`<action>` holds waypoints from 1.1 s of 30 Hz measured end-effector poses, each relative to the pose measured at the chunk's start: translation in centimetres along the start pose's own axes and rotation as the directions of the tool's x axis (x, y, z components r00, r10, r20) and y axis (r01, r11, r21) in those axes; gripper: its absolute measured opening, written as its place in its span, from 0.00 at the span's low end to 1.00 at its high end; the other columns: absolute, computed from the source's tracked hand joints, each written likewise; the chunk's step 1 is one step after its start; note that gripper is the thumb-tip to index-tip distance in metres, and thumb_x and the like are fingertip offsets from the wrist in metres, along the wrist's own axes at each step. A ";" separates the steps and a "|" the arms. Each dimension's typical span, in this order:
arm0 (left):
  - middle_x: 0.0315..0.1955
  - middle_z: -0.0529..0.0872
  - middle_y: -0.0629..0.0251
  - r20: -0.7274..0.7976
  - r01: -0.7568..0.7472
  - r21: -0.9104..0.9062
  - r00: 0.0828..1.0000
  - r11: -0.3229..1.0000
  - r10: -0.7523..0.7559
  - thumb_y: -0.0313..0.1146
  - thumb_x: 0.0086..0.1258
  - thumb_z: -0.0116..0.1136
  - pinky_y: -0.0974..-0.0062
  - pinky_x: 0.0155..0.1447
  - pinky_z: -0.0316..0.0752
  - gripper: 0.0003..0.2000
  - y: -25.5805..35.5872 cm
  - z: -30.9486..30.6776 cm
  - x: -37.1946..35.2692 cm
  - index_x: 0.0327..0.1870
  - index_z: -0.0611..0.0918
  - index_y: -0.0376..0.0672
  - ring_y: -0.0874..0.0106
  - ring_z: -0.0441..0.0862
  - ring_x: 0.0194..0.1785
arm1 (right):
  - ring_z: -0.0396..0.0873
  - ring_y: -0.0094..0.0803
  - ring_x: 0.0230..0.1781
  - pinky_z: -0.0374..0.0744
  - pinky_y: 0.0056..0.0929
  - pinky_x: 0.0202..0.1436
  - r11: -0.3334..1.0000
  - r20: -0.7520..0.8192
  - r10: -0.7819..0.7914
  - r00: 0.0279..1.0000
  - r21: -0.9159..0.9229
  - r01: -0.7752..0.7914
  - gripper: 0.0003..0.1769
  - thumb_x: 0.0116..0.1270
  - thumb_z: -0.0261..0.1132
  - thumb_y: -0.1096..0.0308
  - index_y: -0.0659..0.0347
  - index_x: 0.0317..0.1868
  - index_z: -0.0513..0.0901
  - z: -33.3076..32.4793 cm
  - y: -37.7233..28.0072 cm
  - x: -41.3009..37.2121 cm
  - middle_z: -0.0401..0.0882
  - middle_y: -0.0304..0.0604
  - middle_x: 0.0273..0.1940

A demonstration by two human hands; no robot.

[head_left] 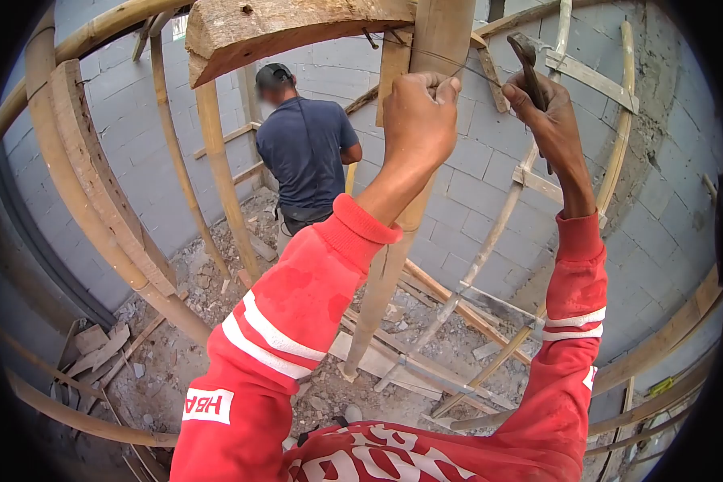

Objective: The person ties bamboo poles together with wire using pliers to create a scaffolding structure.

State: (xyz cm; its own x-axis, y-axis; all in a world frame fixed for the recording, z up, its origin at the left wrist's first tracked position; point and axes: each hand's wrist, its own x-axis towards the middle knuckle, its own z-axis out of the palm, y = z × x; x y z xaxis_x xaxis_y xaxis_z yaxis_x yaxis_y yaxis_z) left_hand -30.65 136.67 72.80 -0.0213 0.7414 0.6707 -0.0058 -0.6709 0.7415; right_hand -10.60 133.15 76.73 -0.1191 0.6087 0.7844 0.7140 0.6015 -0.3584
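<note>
My left hand (420, 116) is raised in front of an upright bamboo post (442, 40), its fingers closed in a pinch at a thin wire (478, 72). This wire runs across the post and on to the right; its ends are hard to make out. To the right, my right hand (550, 120) is wrapped round a dark metal hand tool (528, 68) with a curved head pointing up. Its lower end shows below my palm. Above my left hand, a thick rough-cut timber (297, 32) meets the post, with bent nails (369, 38) sticking out beneath it.
A person in a dark shirt (305, 153) stands beyond the posts, back turned. A bamboo-and-wood ladder (490, 233) leans at the right against a grey block wall (474, 177). Rubble (185, 345) and loose boards (394, 373) cover the ground. Bamboo poles (96, 193) rise at the left.
</note>
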 end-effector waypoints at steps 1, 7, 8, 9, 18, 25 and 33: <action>0.34 0.90 0.44 0.059 -0.007 0.098 0.998 0.995 0.001 0.36 0.74 0.61 0.61 0.43 0.78 0.14 0.2 -0.6 0.3 0.44 0.87 0.31 0.55 0.89 0.38 | 0.66 0.22 0.28 0.67 0.28 0.33 1.000 0.006 0.004 1.000 0.006 -0.004 0.17 0.73 0.70 0.56 0.63 0.39 0.83 0.4 0.2 -0.2 0.73 0.29 0.27; 0.28 0.83 0.48 -0.125 -0.131 0.121 0.981 0.984 0.146 0.33 0.72 0.62 0.57 0.43 0.75 0.16 -0.8 -0.5 0.1 0.51 0.75 0.32 0.54 0.85 0.33 | 0.65 0.21 0.32 0.69 0.23 0.38 0.986 -0.081 -0.055 0.995 0.154 0.067 0.10 0.76 0.65 0.68 0.66 0.51 0.84 5.0 0.3 -4.0 0.77 0.33 0.32; 0.27 0.82 0.50 -0.152 -0.104 0.069 0.982 0.992 0.114 0.33 0.72 0.62 0.57 0.43 0.75 0.17 -0.9 -0.6 -0.2 0.54 0.72 0.33 0.55 0.83 0.32 | 0.63 0.21 0.31 0.68 0.22 0.36 0.987 -0.087 -0.077 0.993 0.136 0.088 0.09 0.76 0.65 0.69 0.65 0.51 0.84 6.0 0.2 -4.7 0.74 0.34 0.29; 0.27 0.82 0.50 -0.156 -0.101 0.075 0.981 0.992 0.112 0.33 0.72 0.62 0.57 0.43 0.75 0.17 -1.3 -0.7 -0.3 0.54 0.72 0.33 0.55 0.83 0.32 | 0.61 0.20 0.29 0.66 0.22 0.33 0.987 -0.096 -0.099 0.990 0.119 0.110 0.08 0.76 0.65 0.70 0.65 0.50 0.84 6.9 0.0 -5.4 0.71 0.34 0.27; 0.22 0.84 0.64 -0.255 -0.247 0.089 0.931 0.965 0.262 0.35 0.78 0.56 0.77 0.36 0.74 0.26 -3.9 -0.4 0.4 0.73 0.67 0.33 0.74 0.83 0.28 | 0.62 0.29 0.24 0.68 0.27 0.30 0.991 -0.180 -0.131 0.975 -0.017 0.130 0.06 0.71 0.65 0.74 0.66 0.45 0.83 6.5 -2.7 -3.5 0.66 0.46 0.23; 0.44 0.86 0.57 -0.216 0.033 -0.379 0.968 0.925 -0.123 0.35 0.81 0.55 0.79 0.37 0.75 0.18 -4.2 -4.4 1.8 0.67 0.78 0.42 0.75 0.84 0.37 | 0.57 0.47 0.26 0.71 0.33 0.31 0.972 -0.076 -0.166 0.983 -0.180 0.150 0.05 0.65 0.65 0.78 0.66 0.40 0.77 5.5 -3.5 -4.6 0.69 0.56 0.26; 0.48 0.85 0.61 0.160 0.150 -0.699 0.986 0.700 -0.051 0.31 0.79 0.57 0.71 0.51 0.78 0.09 -7.2 -6.6 11.4 0.54 0.81 0.39 0.70 0.81 0.49 | 0.63 0.44 0.24 0.72 0.34 0.31 0.977 -0.029 -0.094 0.995 -0.196 0.086 0.04 0.67 0.64 0.76 0.66 0.40 0.79 4.9 -3.1 -5.0 0.72 0.56 0.27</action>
State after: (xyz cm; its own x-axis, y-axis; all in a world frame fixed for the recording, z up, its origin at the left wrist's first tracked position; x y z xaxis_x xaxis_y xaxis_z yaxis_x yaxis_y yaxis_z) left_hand -37.48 149.86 75.01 0.1397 0.7671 0.6261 -0.7056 -0.3664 0.6065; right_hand -15.60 130.77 71.41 -0.1654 0.5344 0.8289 0.8223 0.5388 -0.1833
